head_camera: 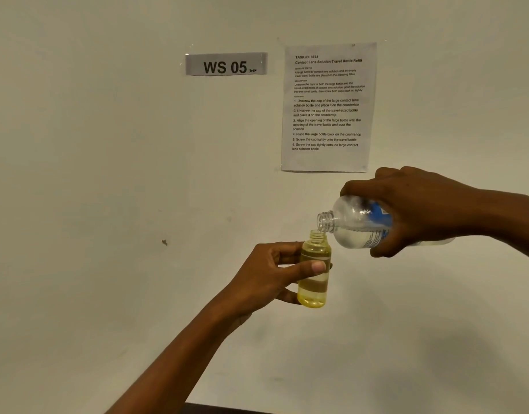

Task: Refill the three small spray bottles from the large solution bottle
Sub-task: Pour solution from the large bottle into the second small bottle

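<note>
Right hand (418, 210) tips large bottle (359, 222); left hand (266, 276) holds small bottle (314, 273).

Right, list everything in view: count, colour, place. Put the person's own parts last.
small bottle: one, yellow-tinted clear, uncapped, upright, centre of view.
large solution bottle: one, clear with blue and white label, uncapped, tipped with its mouth at the small bottle's opening.
sign: one, grey with black "WS 05", on the wall, upper middle.
instruction sheet: one, white with black print, on the wall right of the sign.
wall: one, off-white, fills the background.
left grip: one hand, curled round the small bottle.
right grip: one hand, curled round the large solution bottle.
</note>
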A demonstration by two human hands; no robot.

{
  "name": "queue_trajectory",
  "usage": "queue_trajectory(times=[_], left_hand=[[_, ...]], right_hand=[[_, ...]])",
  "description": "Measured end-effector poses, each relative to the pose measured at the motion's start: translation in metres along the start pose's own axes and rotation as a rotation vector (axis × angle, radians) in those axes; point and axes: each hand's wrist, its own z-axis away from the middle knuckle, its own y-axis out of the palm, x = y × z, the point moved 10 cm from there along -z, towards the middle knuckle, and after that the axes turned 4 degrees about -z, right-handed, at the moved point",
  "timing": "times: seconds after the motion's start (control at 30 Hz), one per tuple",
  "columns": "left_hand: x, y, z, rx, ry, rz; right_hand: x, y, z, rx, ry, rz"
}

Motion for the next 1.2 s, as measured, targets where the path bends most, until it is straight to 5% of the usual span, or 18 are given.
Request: queue_trajectory(times=[1.2], left_hand=[[0.0058, -0.0002, -0.0003, -0.008, -0.005, 0.016]], right_hand=[[-0.0031, 0.0085, -0.0030, -0.022, -0.011, -0.033]])
